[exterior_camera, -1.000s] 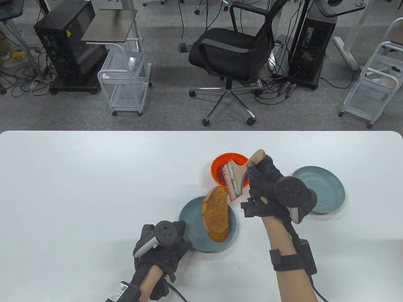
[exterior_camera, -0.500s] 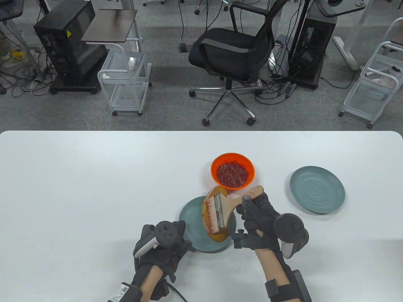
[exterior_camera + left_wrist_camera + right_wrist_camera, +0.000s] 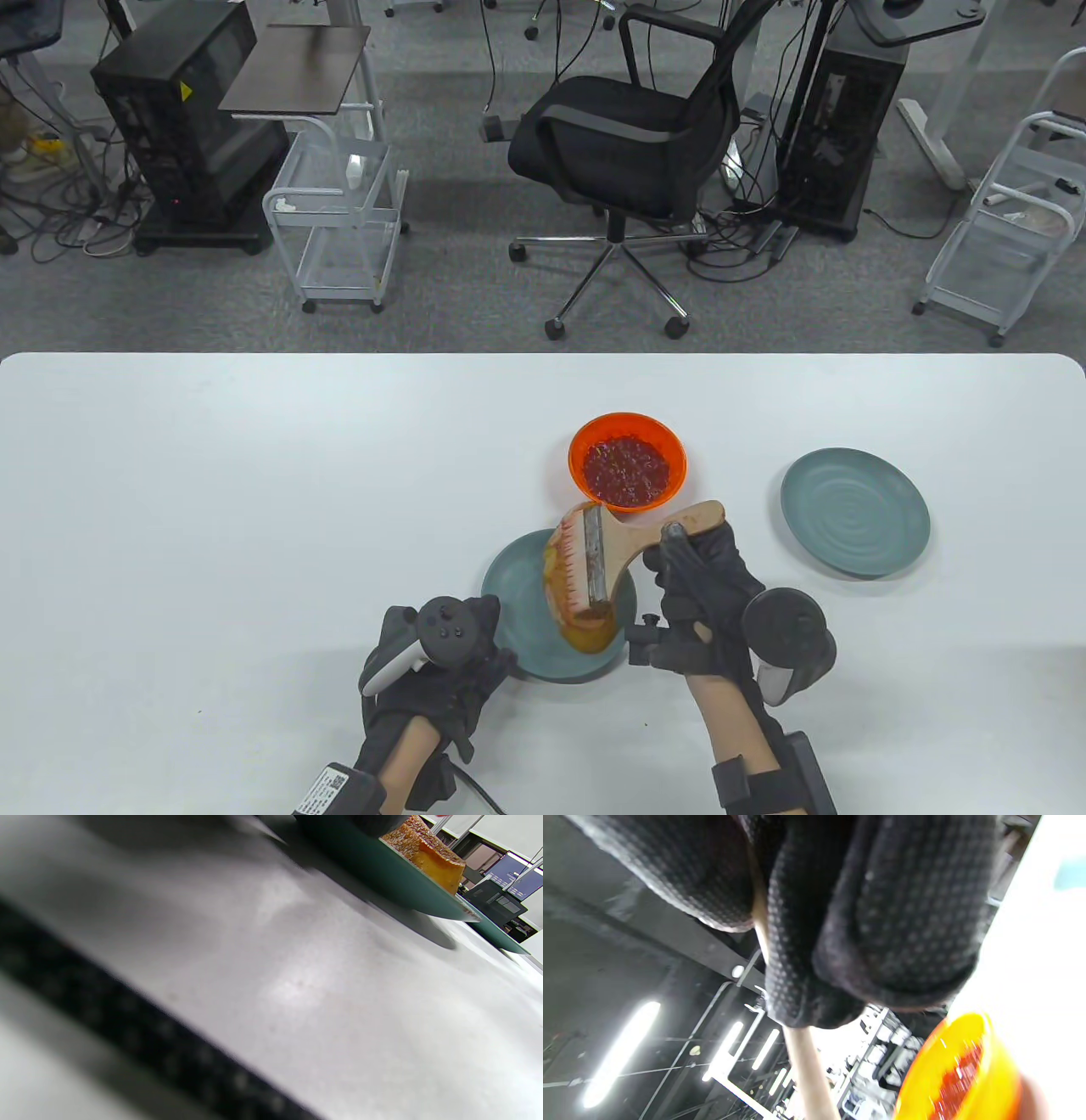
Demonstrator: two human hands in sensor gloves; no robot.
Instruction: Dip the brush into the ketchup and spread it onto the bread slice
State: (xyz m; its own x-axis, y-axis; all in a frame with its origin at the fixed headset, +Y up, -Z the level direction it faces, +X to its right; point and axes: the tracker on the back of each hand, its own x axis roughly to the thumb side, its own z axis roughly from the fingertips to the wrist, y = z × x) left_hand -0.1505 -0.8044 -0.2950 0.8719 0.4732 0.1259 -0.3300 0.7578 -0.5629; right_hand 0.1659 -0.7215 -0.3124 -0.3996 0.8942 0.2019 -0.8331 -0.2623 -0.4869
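Note:
A bread slice [image 3: 585,632] lies on a teal plate [image 3: 517,611] near the table's front middle. My right hand [image 3: 691,586] grips the wooden handle of a wide flat brush [image 3: 611,552]. Its red-stained bristles [image 3: 564,564] lie on the bread. An orange bowl of ketchup [image 3: 626,463] stands just behind the plate; it also shows in the right wrist view [image 3: 961,1069], with the handle [image 3: 810,1069] under my gloved fingers [image 3: 874,921]. My left hand [image 3: 450,662] rests at the plate's front-left rim. The left wrist view shows the plate's edge [image 3: 382,870] and the bread [image 3: 428,853].
A second, empty teal plate [image 3: 855,512] sits to the right of the bowl. The white table [image 3: 254,509] stretches left. An office chair [image 3: 632,144], carts and computer towers stand on the floor beyond the far edge.
My right hand carried the brush from over the ketchup bowl down onto the bread, then shifted it slightly back along the slice. My left hand has not moved.

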